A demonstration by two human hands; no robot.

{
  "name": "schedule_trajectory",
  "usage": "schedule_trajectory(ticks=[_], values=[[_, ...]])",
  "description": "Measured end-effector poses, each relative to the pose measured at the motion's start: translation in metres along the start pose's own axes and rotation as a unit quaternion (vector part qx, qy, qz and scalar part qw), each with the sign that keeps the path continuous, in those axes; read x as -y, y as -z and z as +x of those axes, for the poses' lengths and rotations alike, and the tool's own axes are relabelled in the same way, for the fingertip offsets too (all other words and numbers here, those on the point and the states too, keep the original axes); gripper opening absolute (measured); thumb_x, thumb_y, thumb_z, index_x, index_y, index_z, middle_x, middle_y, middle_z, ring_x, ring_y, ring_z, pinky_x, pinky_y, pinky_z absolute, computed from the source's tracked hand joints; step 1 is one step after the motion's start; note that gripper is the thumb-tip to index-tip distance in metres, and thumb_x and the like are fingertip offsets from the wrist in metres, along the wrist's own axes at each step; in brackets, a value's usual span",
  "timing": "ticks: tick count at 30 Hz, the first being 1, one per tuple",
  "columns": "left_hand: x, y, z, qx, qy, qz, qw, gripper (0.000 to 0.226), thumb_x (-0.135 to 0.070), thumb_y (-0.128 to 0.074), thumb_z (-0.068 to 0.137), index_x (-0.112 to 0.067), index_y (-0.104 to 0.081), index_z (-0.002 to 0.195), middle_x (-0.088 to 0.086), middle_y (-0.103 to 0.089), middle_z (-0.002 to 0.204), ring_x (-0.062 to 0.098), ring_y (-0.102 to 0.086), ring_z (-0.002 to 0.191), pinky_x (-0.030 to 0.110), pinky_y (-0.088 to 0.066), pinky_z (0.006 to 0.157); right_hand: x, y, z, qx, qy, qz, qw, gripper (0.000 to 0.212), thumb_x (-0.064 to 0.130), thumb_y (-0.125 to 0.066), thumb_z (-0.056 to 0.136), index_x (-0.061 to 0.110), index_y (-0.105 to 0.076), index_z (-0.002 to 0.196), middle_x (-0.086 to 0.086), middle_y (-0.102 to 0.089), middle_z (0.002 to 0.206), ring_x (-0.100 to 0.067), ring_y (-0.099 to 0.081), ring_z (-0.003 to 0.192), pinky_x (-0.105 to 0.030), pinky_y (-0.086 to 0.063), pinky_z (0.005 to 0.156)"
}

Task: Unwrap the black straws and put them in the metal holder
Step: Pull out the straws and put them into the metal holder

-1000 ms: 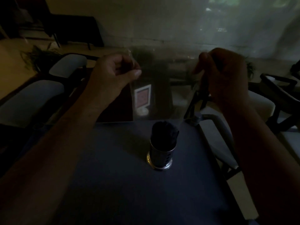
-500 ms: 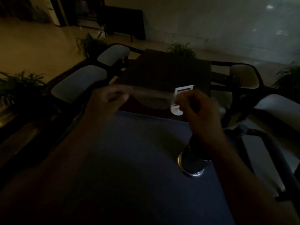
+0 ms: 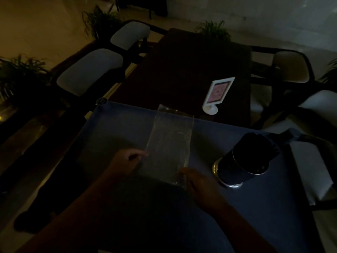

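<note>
Looking down from head cam, very dim. Blue tabletop (image 3: 255, 216) in front, dark second table (image 3: 182, 70) butted against its far edge.

Clear plastic wrapper (image 3: 169, 145) lying flat on tabletop, looks empty, long axis running away from the body. Left hand (image 3: 127, 161) at wrapper's near-left edge, fingers curled, thumb and fingertip pinching the film edge. Right hand (image 3: 198, 181) at near-right corner, fingers closed on the film there.

Metal holder (image 3: 235, 172) upright on tabletop, right of wrapper, just beside right hand, not touching. Black straws (image 3: 255, 143) packed inside as a bundle, tops sticking out past the rim; can't count them in this light.

White framed sign stand (image 3: 218, 94) on the dark table, beyond wrapper's far end. Padded chairs (image 3: 89, 70) along both sides, potted plants (image 3: 20, 73) at left and behind far table.
</note>
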State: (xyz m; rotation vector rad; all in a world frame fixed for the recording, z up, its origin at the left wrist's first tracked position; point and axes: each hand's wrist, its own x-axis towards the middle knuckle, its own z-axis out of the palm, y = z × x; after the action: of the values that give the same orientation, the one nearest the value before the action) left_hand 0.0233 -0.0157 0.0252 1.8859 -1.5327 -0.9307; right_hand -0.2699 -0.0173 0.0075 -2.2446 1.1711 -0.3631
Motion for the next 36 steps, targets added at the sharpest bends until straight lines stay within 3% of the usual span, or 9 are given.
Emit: schedule_trajectory(ticks=[4, 8, 14, 17, 21, 25, 29, 31, 36], values=[[0.029, -0.011, 0.000, 0.144, 0.059, 0.108, 0.982, 0.024, -0.009, -0.058, 0.096, -0.008, -0.069, 0.117, 0.013, -0.071, 0.115, 0.021, -0.066, 0.101, 0.029, -0.051, 0.090, -0.006, -0.019, -0.007, 0.039, -0.033, 0.049, 0.997, 0.043, -0.001, -0.051, 0.093, 0.008, -0.054, 0.135, -0.011, -0.053, 0.143, -0.022, -0.049, 0.133, -0.034, -0.036, 0.113], [0.028, -0.006, 0.010, 0.182, 0.028, 0.136, 0.973, 0.028, -0.013, -0.061, 0.095, -0.011, -0.067, 0.122, 0.010, -0.070, 0.120, 0.018, -0.065, 0.106, 0.024, -0.046, 0.089, -0.009, -0.020, -0.016, 0.028, -0.062, 0.091, 0.993, 0.035, 0.003, -0.060, 0.090, 0.017, -0.066, 0.122, 0.004, -0.065, 0.124, -0.001, -0.059, 0.113, -0.008, -0.040, 0.095], [-0.006, 0.001, 0.029, 0.175, 0.010, 0.118, 0.977, 0.028, -0.017, -0.066, 0.093, -0.012, -0.067, 0.120, 0.006, -0.071, 0.116, 0.008, -0.063, 0.094, 0.009, -0.044, 0.074, -0.026, 0.006, -0.040, -0.095, -0.182, 0.171, 0.963, 0.030, -0.003, -0.065, 0.088, 0.026, -0.068, 0.097, 0.000, -0.073, 0.094, -0.008, -0.069, 0.086, -0.017, -0.051, 0.078], [-0.043, -0.015, 0.037, 0.157, -0.010, 0.070, 0.985, 0.028, -0.013, -0.067, 0.091, -0.010, -0.066, 0.119, 0.009, -0.072, 0.111, 0.017, -0.066, 0.099, 0.024, -0.052, 0.085, -0.043, 0.033, -0.059, -0.129, -0.226, 0.159, 0.952, 0.021, 0.004, -0.066, 0.089, 0.022, -0.072, 0.097, 0.000, -0.076, 0.090, -0.015, -0.072, 0.084, -0.034, -0.057, 0.080], [-0.096, -0.047, 0.040, 0.157, -0.085, 0.045, 0.983, 0.028, -0.025, -0.067, 0.091, -0.024, -0.066, 0.119, -0.008, -0.070, 0.106, -0.005, -0.062, 0.091, 0.011, -0.050, 0.075, -0.064, 0.076, -0.091, -0.172, -0.237, 0.119, 0.949, 0.020, 0.006, -0.066, 0.089, 0.024, -0.073, 0.089, 0.005, -0.075, 0.079, -0.009, -0.071, 0.076, -0.037, -0.057, 0.073], [-0.141, -0.084, 0.038, 0.179, -0.102, -0.057, 0.977, 0.038, -0.021, -0.071, 0.088, -0.023, -0.060, 0.125, -0.002, -0.070, 0.116, 0.016, -0.065, 0.109, 0.039, -0.053, 0.096, -0.077, 0.108, -0.115, -0.234, -0.243, 0.128, 0.933, 0.020, 0.014, -0.066, 0.091, 0.019, -0.068, 0.072, 0.001, -0.070, 0.068, -0.014, -0.068, 0.067, -0.041, -0.054, 0.066], [-0.169, -0.118, 0.031, 0.188, -0.106, -0.119, 0.969, 0.078, -0.029, -0.079, 0.079, -0.030, -0.038, 0.145, -0.011, -0.049, 0.136, 0.009, -0.051, 0.124, 0.032, -0.051, 0.093, -0.085, 0.132, -0.114, -0.289, -0.251, 0.195, 0.903, 0.006, 0.023, -0.071, 0.087, 0.021, -0.065, 0.088, 0.007, -0.070, 0.083, 0.000, -0.066, 0.075, -0.020, -0.050, 0.064], [-0.180, -0.131, 0.030, 0.196, -0.101, -0.137, 0.966, 0.092, -0.030, -0.082, 0.076, -0.031, -0.028, 0.151, -0.012, -0.042, 0.144, 0.008, -0.042, 0.132, 0.036, -0.046, 0.102, -0.088, 0.142, -0.104, -0.292, -0.250, 0.240, 0.892, 0.028, 0.026, -0.073, 0.085, 0.021, -0.059, 0.108, 0.012, -0.065, 0.106, 0.006, -0.063, 0.091, -0.011, -0.049, 0.066], [-0.203, -0.152, 0.039, 0.201, -0.068, -0.170, 0.963, 0.098, -0.022, -0.084, 0.075, -0.026, -0.025, 0.153, -0.002, -0.037, 0.156, 0.011, -0.037, 0.138, 0.036, -0.039, 0.109, -0.095, 0.158, -0.066, -0.214, -0.192, 0.293, 0.912, 0.058, 0.022, -0.079, 0.080, 0.028, -0.045, 0.127, 0.006, -0.050, 0.131, -0.009, -0.048, 0.120, -0.025, -0.043, 0.091]])
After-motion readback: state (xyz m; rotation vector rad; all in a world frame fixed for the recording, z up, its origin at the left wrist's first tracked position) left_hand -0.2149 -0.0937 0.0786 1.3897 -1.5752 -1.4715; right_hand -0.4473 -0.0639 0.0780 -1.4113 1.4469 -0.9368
